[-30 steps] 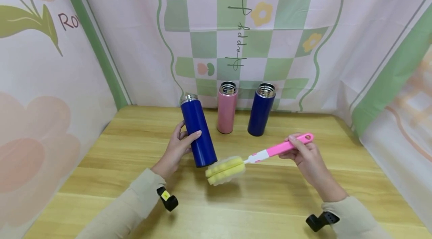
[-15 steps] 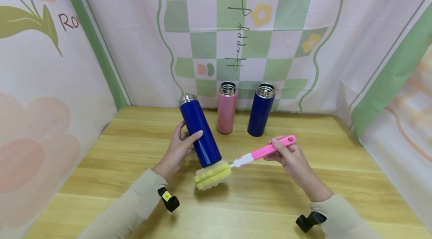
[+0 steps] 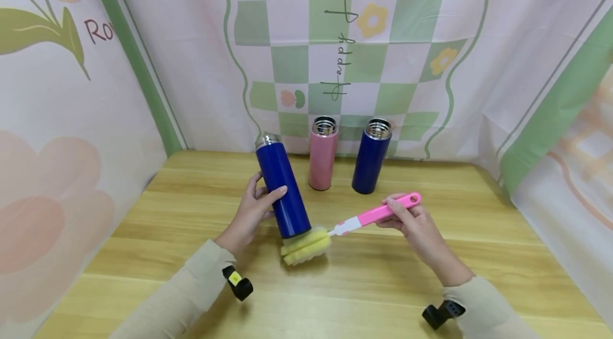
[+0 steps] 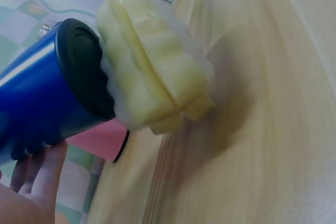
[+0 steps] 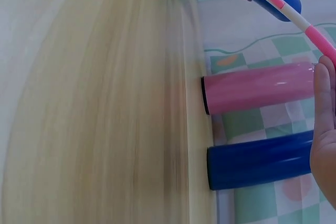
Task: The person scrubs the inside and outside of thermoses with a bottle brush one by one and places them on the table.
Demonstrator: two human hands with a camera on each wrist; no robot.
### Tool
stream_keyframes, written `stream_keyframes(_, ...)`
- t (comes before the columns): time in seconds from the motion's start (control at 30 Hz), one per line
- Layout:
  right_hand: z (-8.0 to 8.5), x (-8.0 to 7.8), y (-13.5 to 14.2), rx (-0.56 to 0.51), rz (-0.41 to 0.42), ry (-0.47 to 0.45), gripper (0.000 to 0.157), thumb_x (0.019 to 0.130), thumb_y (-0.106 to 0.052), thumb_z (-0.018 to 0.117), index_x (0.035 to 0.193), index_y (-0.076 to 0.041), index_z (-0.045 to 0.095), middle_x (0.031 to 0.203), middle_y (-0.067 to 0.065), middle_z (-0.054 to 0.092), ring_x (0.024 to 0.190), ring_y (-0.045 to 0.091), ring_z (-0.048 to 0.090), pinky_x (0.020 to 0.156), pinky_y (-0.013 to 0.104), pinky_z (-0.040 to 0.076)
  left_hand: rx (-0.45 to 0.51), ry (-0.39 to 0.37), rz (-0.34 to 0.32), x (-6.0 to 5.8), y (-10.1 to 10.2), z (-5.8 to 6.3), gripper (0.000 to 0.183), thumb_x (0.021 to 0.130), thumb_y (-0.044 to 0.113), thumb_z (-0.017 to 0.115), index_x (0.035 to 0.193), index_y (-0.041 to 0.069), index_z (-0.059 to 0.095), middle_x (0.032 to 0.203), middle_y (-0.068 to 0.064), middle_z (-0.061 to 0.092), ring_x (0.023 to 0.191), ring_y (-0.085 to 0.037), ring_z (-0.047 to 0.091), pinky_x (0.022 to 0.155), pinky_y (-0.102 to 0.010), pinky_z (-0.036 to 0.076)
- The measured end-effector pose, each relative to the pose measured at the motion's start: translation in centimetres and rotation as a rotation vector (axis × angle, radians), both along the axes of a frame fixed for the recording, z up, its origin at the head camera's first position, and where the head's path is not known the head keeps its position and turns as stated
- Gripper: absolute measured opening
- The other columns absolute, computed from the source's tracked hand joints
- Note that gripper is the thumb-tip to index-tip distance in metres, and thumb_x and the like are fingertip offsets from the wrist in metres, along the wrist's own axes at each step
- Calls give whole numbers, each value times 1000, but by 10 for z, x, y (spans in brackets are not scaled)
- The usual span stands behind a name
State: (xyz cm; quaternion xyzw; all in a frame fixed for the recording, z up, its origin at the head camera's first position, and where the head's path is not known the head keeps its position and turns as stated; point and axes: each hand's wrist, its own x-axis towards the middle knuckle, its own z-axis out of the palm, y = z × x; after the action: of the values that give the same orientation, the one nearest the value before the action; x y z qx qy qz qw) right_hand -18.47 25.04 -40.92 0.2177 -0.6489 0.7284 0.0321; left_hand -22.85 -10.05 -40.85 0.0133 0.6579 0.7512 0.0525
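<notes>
My left hand (image 3: 249,216) grips a dark blue steel bottle (image 3: 282,190) around its side. The bottle is tilted, its silver mouth up and away, its base toward me. My right hand (image 3: 421,232) holds a sponge bottle brush by its pink handle (image 3: 390,208). The brush's yellow and white sponge head (image 3: 306,247) lies right at the base of the held bottle, above the table. In the left wrist view the sponge head (image 4: 152,61) presses close against the bottle's dark base (image 4: 86,69).
A pink bottle (image 3: 323,155) and a second dark blue bottle (image 3: 371,158) stand upright and uncapped near the back of the wooden table (image 3: 364,296). Behind them hangs a checked green and white cloth (image 3: 330,19). Patterned cloth also hangs at both sides.
My right hand has moved left with the brush, bringing the sponge head to the bottle's base, then shifted slightly back right. The held bottle's base swung right, then partly back.
</notes>
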Motion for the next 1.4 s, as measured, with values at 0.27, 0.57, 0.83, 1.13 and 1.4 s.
stream_keyframes(0.27, 4, 3, 7, -62, 29, 15, 25, 108, -5, 41, 109, -4, 66, 99, 11, 71, 87, 20, 72, 82, 34, 57, -40, 8, 3, 0, -1, 1, 93, 83, 43, 82, 156, 32, 25, 136, -12, 54, 119, -32, 58, 92, -51, 51)
stream_keyframes(0.57, 7, 4, 11, -99, 82, 45, 27, 108, -2, 37, 111, -2, 65, 100, 12, 70, 89, 21, 72, 82, 34, 57, -55, 9, 10, 1, 0, 3, 92, 83, 40, 82, 156, 34, 25, 134, -13, 53, 119, -32, 57, 94, -52, 50)
stream_keyframes(0.83, 6, 6, 10, -108, 88, 51, 27, 108, -3, 37, 112, -1, 64, 100, 12, 69, 90, 21, 72, 82, 34, 57, -45, 9, 25, 0, 2, -1, 95, 83, 38, 83, 156, 32, 24, 135, -14, 53, 119, -32, 58, 93, -51, 51)
stream_keyframes(1.13, 5, 7, 3, -113, 80, 48, 26, 107, -1, 40, 110, -3, 66, 100, 11, 68, 90, 20, 72, 82, 33, 57, 4, 11, 24, -1, 3, -5, 93, 85, 35, 82, 156, 30, 24, 136, -16, 52, 119, -34, 58, 94, -51, 51)
stream_keyframes(1.4, -1, 7, -2, -6, 9, -4, 20, 107, -5, 44, 110, -4, 65, 102, 10, 69, 91, 19, 72, 83, 34, 56, 79, 20, 26, 0, 7, -3, 93, 87, 31, 80, 158, 27, 20, 135, -19, 50, 118, -36, 58, 95, -50, 50)
